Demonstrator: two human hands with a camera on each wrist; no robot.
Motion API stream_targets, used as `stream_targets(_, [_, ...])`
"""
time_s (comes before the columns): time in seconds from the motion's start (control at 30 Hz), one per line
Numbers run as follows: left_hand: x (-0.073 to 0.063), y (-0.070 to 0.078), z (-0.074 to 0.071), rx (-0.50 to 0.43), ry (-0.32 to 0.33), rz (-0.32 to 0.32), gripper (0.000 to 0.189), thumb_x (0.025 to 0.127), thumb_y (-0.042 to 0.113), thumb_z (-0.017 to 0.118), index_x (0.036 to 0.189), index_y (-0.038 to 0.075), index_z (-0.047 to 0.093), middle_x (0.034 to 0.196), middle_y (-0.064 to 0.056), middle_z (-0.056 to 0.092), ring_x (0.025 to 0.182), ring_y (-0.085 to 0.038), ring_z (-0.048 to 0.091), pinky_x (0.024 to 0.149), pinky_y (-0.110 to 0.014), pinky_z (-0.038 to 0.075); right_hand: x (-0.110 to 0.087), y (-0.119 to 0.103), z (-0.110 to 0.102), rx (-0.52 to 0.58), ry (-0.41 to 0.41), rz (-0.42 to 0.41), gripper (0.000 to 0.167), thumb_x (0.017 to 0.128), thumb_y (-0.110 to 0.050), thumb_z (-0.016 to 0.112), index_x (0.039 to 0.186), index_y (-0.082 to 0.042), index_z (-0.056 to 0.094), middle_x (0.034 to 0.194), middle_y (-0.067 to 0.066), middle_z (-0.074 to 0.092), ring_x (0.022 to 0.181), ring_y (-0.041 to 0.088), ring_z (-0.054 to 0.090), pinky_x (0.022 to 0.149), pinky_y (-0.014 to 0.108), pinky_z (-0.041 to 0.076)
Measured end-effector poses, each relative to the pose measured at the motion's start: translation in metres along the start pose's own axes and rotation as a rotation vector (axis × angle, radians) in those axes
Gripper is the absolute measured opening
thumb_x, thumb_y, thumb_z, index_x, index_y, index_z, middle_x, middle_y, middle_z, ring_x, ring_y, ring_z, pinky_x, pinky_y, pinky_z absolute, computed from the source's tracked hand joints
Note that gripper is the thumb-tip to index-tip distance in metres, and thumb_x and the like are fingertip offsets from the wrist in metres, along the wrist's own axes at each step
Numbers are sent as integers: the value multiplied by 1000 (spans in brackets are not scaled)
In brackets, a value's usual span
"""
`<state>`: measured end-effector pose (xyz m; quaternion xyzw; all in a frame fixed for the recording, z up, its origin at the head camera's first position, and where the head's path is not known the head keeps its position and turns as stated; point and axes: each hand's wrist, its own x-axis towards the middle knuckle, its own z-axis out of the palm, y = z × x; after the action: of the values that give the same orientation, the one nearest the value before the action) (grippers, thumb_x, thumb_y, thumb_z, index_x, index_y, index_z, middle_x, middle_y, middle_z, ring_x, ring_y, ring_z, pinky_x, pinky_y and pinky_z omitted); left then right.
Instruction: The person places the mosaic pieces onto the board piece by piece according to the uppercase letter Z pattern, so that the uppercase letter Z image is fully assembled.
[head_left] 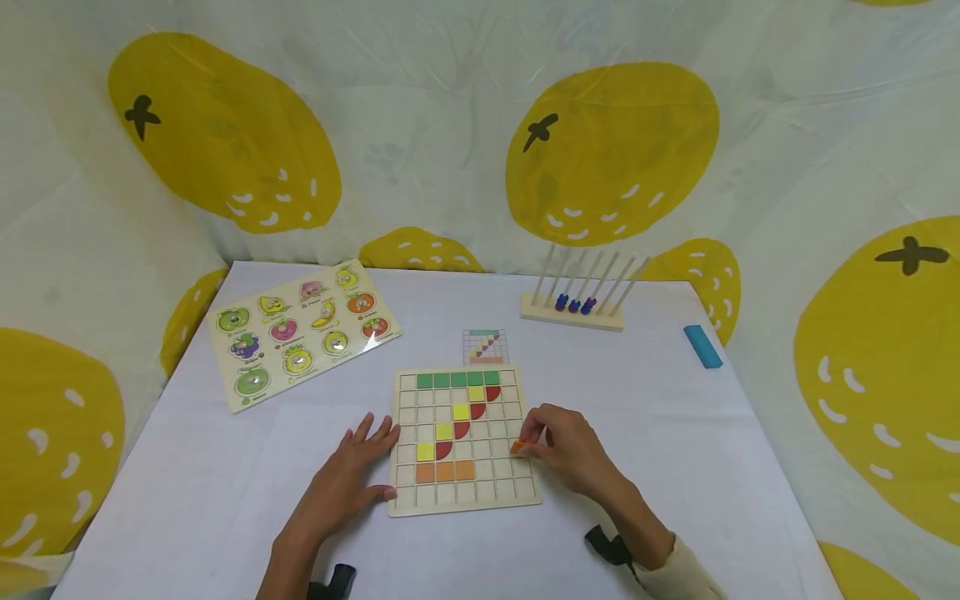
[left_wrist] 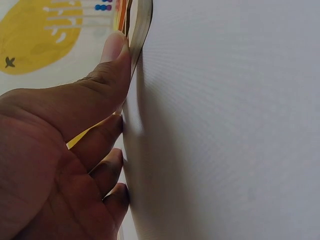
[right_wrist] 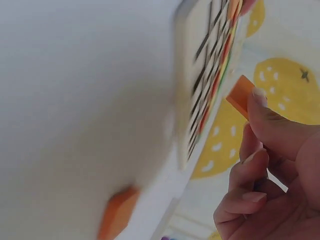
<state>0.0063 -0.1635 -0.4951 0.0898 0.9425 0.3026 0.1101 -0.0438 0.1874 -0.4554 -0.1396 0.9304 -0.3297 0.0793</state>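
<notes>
A wooden grid board (head_left: 489, 493) lies on the table. Green squares (head_left: 458, 380) line its top row; yellow squares (head_left: 444, 432) and red quarter-circles (head_left: 461, 431) form a diagonal, with three orange squares (head_left: 446, 472) lower down. Between thumb and fingers, my right hand (head_left: 576, 448) pinches another orange square (right_wrist: 241, 95) at the board's right edge. My left hand (head_left: 343, 483) rests at the board's left side, fingers spread, thumb (left_wrist: 114, 50) against its lower left corner. A further orange piece (right_wrist: 120, 212) lies on the table in the right wrist view.
Behind the board is a small pattern card (head_left: 485, 346). A fruit puzzle board (head_left: 303, 333) lies back left. A peg stand (head_left: 572, 315) with blue and purple beads stands at the back, and a teal block (head_left: 702, 347) lies far right. Patterned cloth (head_left: 435, 125) hangs behind the table.
</notes>
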Motion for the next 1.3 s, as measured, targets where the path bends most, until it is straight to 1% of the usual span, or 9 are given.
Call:
stream_targets(0.23, [0,1,0,4,1,1,100,71,21,97,159,14,50,168,-6,40,165,-37,20,133,-60,22,8,-22,19,-33,-97,-78,26,81,-16,93,84,-23,69,78,-15,61,73,8,54,64,21,45])
stream_targets(0.37, [0,0,0,-1,2,0,100,71,20,97,159,15,50,168,-6,40,165,-36,20,134,-60,21,11,-28,29,-89,-125,-107,25,81,-16,93,83,-22,69,78,-14,60,74,6,54,68,22,45])
stream_targets(0.53, [1,0,0,1,1,-5,100,71,20,98,159,15,50,168,-5,40,165,-37,20,133,-60,22,13,-33,35,-123,-137,-112,24,83,-17,92,83,-22,69,77,-14,58,76,6,53,70,23,45])
stream_targets(0.7, [0,1,-1,5,7,1,100,71,21,98,159,15,50,168,-6,40,165,-38,21,133,-61,22,16,-34,39,-152,-185,-113,22,85,-13,90,84,-21,70,77,-14,58,75,6,53,67,21,46])
stream_targets(0.8, [0,0,0,5,11,4,101,71,21,98,159,15,50,168,-5,40,165,-37,20,133,-60,22,17,-34,39,-161,-207,-106,20,85,-12,90,84,-20,71,77,-13,58,76,7,53,65,21,46])
stream_targets(0.93, [0,-1,1,3,14,3,101,70,21,98,159,15,50,168,-5,41,165,-37,20,133,-60,22,17,-34,40,-177,-216,-108,20,84,-14,91,83,-21,72,78,-13,58,76,7,53,65,21,45])
stream_targets(1.07, [0,-1,1,-1,17,1,101,70,20,98,159,15,50,167,-6,41,165,-37,21,133,-60,22,16,-34,38,-179,-219,-112,20,83,-16,92,85,-22,73,81,-12,62,78,7,55,68,23,47])
stream_targets(1.2, [0,0,1,-2,11,5,101,71,21,98,159,14,50,168,-6,41,165,-37,20,133,-59,22,13,-28,31,-120,-202,-90,22,80,-15,94,89,-21,75,86,-9,68,83,10,60,73,26,49])
stream_targets(1.3, [-1,0,1,9,2,1,100,72,22,97,160,15,49,168,-5,40,166,-35,19,134,-57,21,9,-18,22,-56,-176,-52,25,79,-14,94,92,-21,75,87,-8,69,83,13,62,72,25,48])
